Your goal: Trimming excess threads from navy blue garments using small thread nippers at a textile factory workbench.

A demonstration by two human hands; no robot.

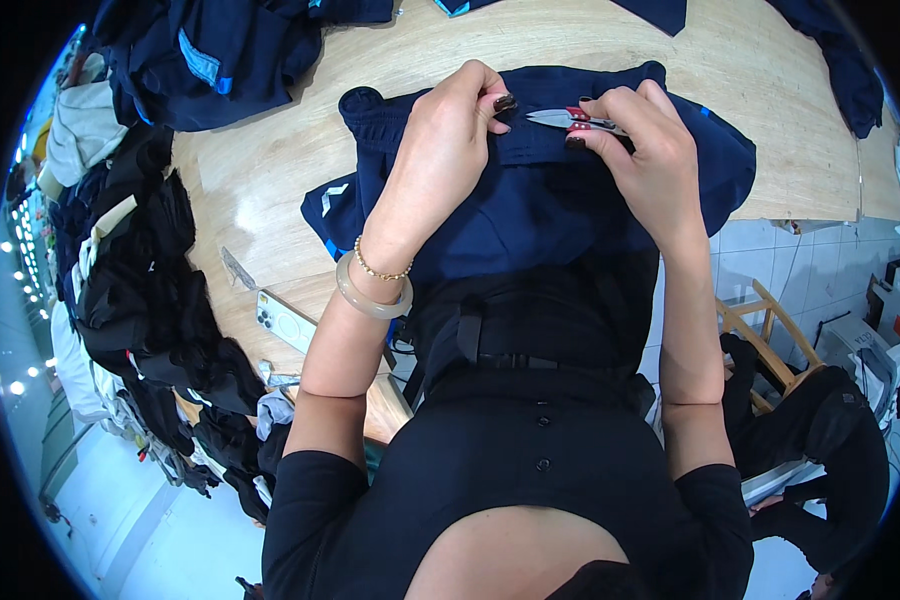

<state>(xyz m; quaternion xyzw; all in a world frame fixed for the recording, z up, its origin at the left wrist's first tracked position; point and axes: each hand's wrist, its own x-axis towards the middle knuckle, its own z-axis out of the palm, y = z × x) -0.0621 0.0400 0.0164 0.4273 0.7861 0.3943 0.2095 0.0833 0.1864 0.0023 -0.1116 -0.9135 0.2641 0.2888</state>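
Trimming underway: right hand [642, 135] grips thread snips [570, 119], left hand [450, 125] pinches navy garment [530, 195] waistband beside blades; uncut threads indiscernible.

Both forearms are reaching forward from the lower edge, elbows bent and close to the body. The left hand [448, 128] is curling palm down, its thumb and forefinger pinching together, wrist slightly bent. The right hand [638, 140] is lying just opposite, fingers folded inward in a closed grip, fingertips nearly meeting the left's
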